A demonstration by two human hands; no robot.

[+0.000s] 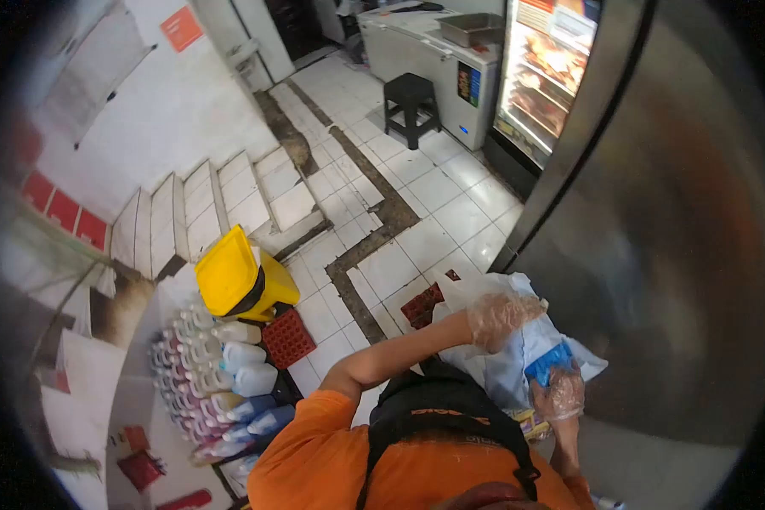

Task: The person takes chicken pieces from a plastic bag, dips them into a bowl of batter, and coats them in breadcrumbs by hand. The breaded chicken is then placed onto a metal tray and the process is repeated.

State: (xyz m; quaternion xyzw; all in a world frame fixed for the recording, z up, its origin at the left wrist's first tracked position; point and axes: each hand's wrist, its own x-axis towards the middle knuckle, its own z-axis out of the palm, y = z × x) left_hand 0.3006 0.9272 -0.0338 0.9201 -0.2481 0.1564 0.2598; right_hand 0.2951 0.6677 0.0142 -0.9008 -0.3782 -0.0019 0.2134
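Observation:
A white plastic bag is in front of my body, beside a steel door. My left hand, in a clear plastic glove, is closed on the bag's upper edge. My right hand, also in a clear glove, is closed at the bag's right side on a crumpled blue plastic piece. The blue piece is partly inside the white bag, and what the bag contains is hidden. A yellow printed packet shows just below the bag.
The large steel door stands close on my right. A yellow lidded bin, red crates and several jugs are at my left. Tiled steps, a black stool, a chest freezer and a lit display fridge are farther off.

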